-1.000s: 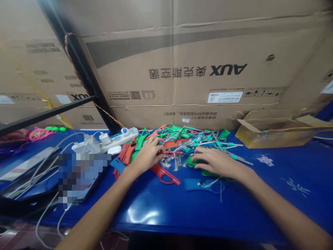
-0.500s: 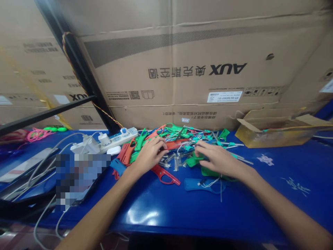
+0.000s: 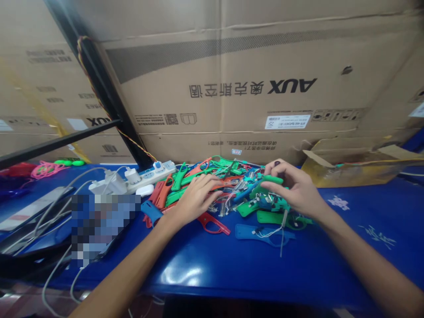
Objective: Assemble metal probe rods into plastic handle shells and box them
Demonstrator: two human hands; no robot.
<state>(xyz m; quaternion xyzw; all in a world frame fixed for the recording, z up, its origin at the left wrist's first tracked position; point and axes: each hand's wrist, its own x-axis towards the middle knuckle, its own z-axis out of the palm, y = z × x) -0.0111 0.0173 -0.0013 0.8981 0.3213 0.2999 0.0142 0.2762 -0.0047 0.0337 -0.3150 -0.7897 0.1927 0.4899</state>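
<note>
On the blue table lies a pile of coloured plastic handle shells with ring-shaped finger loops, mixed with thin metal rods, wires and small clear tubes (image 3: 225,205). My left hand (image 3: 199,194) rests over the left-middle of the pile, fingers stretched out and holding nothing visible. Raised above the right part, my right hand (image 3: 293,185) pinches a green plastic handle shell (image 3: 273,179) between thumb and fingers. Below it are another green shell (image 3: 270,217) and a blue shell (image 3: 250,233) with white wires. A red shell (image 3: 213,224) lies in front of my left hand.
A power strip (image 3: 150,178) with chargers and cables stands at the left, beside a tablet-like device (image 3: 115,238) with a blurred screen. An open cardboard box (image 3: 354,172) sits at the back right. A large carton (image 3: 245,57) forms the wall behind the table.
My right hand has risen from the pile and moved right, now with a green shell in its fingers. My left hand has shifted slightly right and its fingers have straightened.
</note>
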